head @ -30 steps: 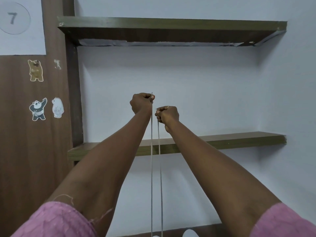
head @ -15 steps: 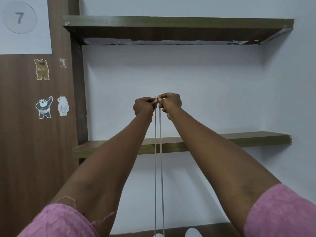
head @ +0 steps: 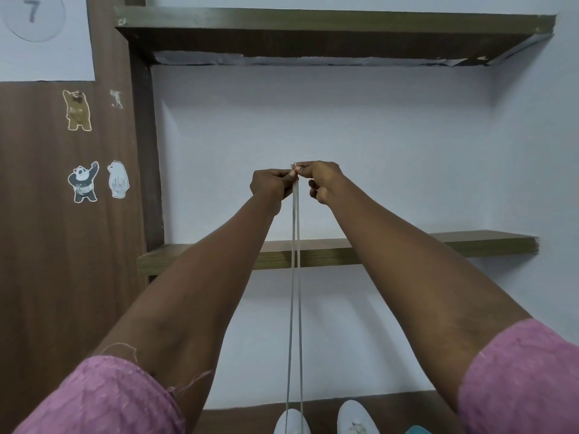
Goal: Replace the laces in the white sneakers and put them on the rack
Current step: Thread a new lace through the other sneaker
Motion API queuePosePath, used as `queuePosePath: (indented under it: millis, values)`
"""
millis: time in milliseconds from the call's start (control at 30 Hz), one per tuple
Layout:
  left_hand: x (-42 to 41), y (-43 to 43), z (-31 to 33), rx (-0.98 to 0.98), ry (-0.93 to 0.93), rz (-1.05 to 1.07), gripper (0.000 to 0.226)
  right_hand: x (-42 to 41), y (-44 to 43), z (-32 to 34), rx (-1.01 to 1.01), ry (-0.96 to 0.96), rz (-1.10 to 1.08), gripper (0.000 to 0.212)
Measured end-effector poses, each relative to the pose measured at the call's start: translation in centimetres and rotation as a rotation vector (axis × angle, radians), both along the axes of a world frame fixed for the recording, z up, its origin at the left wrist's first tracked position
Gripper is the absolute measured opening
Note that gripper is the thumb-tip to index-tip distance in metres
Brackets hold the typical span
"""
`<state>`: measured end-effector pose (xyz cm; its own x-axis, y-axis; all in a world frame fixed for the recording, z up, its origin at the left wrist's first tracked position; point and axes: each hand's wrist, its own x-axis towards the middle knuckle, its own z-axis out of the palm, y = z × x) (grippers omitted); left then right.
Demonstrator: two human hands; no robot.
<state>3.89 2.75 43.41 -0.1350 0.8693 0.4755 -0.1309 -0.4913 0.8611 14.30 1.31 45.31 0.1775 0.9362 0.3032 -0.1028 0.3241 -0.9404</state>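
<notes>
looks like the left hand (head: 269, 184) and right hand (head: 319, 180) both pinch the lace (head: 295, 277) ends together up high, strands running down to the sneaker (head: 291, 422) below — light, floppy stuff, so grab near the tips

Soft, even indoor light from above, w/ dim shadows on the wall (head: 376, 136) under the upper shelf (head: 329, 23) & lower shelf (head: 485, 244); detail slightly soft overall, wide-angle bowing twd edges.
</notes>
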Motion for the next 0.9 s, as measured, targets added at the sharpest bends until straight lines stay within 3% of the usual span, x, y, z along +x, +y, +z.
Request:
queuePosePath:
  millis: [133,433,633,900]
  values:
    - [0.2,0.2,0.1,-0.033,0.023,0.017,0.019,0.2,0.2,-0.4,-0.021,0.043,0.03,0.021]
    - [0.1,1.0,0.3,-0.036,0.103,0.191,0.02,-0.8,0.8,-2.2,0.145,-0.042,-0.053,0.026]
    - [-0.8,0.4,0.7,0.079,0.235,0.213,0.03,-1.1,0.5,-3.5,0.133,-0.225,-0.088,0.003]
    - [-0.9,-0.4,0.1,0.121,0.253,0.292,0.022,-1.9,-0.3,-3.7,0.177,-0.243,-0.083,0.016]
